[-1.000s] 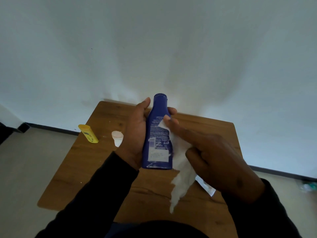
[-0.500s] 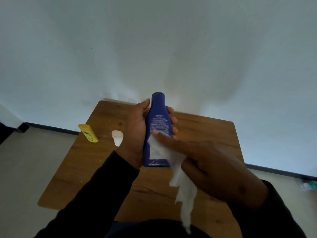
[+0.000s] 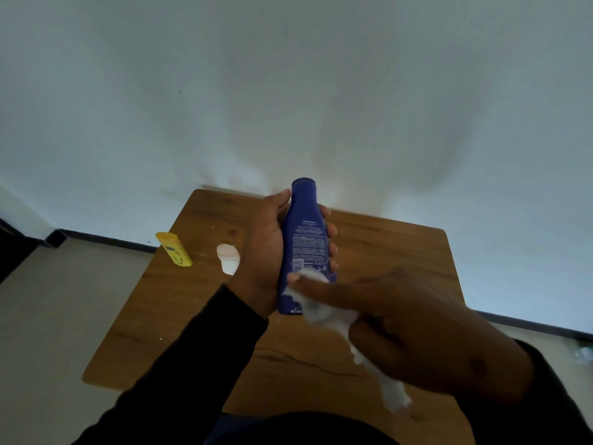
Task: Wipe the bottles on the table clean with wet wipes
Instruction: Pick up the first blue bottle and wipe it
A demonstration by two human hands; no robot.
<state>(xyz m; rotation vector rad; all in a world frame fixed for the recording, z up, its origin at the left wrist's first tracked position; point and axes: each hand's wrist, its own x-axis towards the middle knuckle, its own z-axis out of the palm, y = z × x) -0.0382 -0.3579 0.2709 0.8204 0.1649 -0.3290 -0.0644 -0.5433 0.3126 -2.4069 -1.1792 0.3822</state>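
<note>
A dark blue bottle (image 3: 304,232) with small white print is held upright above the wooden table (image 3: 192,300). My left hand (image 3: 261,252) wraps its left side, fingers curling round the far side. My right hand (image 3: 417,329) presses a white wet wipe (image 3: 324,311) against the bottle's lower part with an outstretched finger. The wipe's loose end hangs down below that hand. A yellow bottle (image 3: 174,249) and a small white bottle (image 3: 228,258) stand on the table's left part.
The table stands against a white wall (image 3: 288,91). Pale floor lies left and right of it. A small greenish object (image 3: 582,353) lies on the floor at the far right.
My right hand has slid the wipe down the bottle from its middle to near its base. The left hand keeps its hold; the white packet seen on the table earlier is now hidden.
</note>
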